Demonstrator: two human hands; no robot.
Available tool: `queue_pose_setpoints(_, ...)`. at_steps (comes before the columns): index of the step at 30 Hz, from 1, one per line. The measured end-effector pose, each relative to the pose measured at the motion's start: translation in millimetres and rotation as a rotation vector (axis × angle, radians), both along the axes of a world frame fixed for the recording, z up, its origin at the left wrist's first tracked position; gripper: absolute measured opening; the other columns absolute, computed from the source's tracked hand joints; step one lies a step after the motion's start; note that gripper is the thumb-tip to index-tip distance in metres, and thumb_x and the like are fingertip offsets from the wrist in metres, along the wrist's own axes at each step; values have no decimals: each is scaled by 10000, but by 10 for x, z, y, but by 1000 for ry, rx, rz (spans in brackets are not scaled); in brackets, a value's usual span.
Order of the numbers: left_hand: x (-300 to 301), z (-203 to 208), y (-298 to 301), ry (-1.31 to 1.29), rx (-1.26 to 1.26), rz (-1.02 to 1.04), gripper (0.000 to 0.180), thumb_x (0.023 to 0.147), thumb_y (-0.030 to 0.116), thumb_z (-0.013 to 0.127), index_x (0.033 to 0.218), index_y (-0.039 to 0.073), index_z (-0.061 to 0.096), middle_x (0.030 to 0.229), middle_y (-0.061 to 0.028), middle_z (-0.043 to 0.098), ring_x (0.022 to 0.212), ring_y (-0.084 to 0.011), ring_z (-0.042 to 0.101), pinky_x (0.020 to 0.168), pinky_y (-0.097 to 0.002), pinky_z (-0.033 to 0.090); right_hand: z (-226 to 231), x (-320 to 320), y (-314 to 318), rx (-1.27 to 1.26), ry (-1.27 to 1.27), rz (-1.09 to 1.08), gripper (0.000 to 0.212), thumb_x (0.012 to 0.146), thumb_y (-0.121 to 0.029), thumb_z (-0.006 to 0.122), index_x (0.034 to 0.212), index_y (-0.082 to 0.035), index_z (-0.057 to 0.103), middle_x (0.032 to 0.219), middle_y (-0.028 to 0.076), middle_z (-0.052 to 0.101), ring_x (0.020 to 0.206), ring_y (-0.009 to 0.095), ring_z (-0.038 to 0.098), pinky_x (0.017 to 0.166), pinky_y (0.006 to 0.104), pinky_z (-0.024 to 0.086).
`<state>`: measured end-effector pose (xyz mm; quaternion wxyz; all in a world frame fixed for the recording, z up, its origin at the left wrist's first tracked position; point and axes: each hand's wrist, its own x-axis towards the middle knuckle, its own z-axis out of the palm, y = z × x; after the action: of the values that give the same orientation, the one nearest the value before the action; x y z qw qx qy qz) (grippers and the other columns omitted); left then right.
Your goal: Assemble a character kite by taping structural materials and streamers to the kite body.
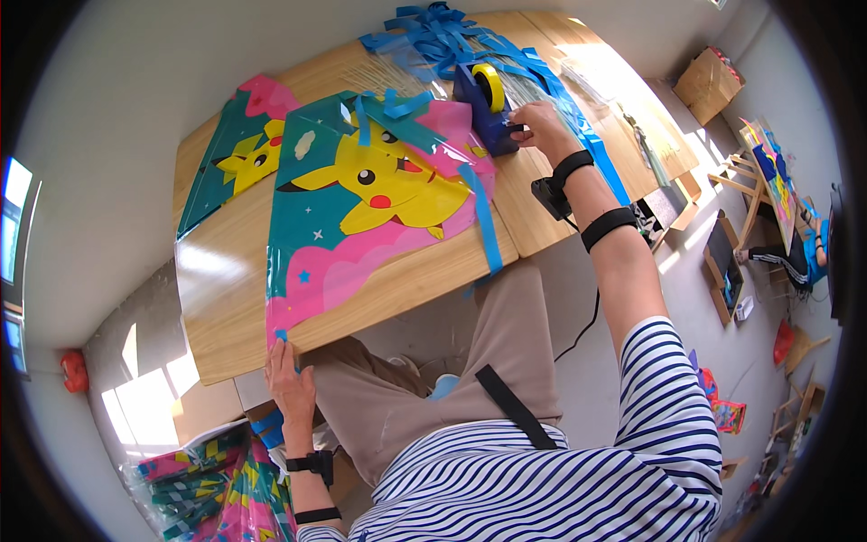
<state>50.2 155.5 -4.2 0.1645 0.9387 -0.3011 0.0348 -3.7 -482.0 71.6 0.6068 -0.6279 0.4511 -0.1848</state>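
left hand (pixel 291 387) low | right hand (pixel 547 132) extended forward (well apart)

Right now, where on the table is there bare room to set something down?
Bare wood shows left of the large cartoon sheet, nearer than the second sheet, and between the tape dispenser and the near edge of the table. The far side is crowded with heaped blue strips.

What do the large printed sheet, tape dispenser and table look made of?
Printed sheet: probably plastic film, glossy, by its bright glints. Tape dispenser: likely hard plastic, judging by its smooth blue body. Table: wood or laminate, smooth, showing grain; can't tell which.
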Motion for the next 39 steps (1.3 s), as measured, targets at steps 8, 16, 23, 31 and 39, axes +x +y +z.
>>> queue_pose_setpoints(8,-10,-19,-1,16,-8,19,646,692,18,766,1311,-39,591,1406,-189,544,1320,-394,482,1124,-472,369,-68,-159,47,43,-190,-29,210,884,-120,693,996,46,631,919,137,644,760,313,711,664,439,560)
queue_pose_setpoints(16,2,-18,-16,3,-11,1,651,690,16,770,1314,-36,591,1401,-195,546,1320,-395,483,1123,-474,367,-253,-304,97,61,-262,5,140,903,-61,652,1020,14,637,933,108,655,915,286,699,762,412,502)
queue_pose_setpoints(23,8,5,-7,18,-8,-2,650,690,24,770,1312,-38,592,1400,-196,549,1316,-399,484,1123,-477,366,-487,-282,115,85,-267,-89,145,907,-71,654,1041,-17,649,1029,145,706,1002,264,662,885,487,443)
queue_pose_setpoints(31,-11,-7,-6,24,-15,12,638,694,15,759,1308,-44,595,1399,-199,551,1314,-396,487,1123,-466,371,-531,-323,106,113,-400,-46,123,880,-61,669,973,18,657,974,170,728,1019,319,681,979,641,393)
queue_pose_setpoints(39,1,2,-12,18,-15,6,635,696,12,757,1307,-53,593,1396,-202,553,1315,-398,488,1122,-467,372,-615,-430,355,492,-534,-124,211,980,-56,595,1181,6,571,986,138,613,984,298,680,962,560,546)
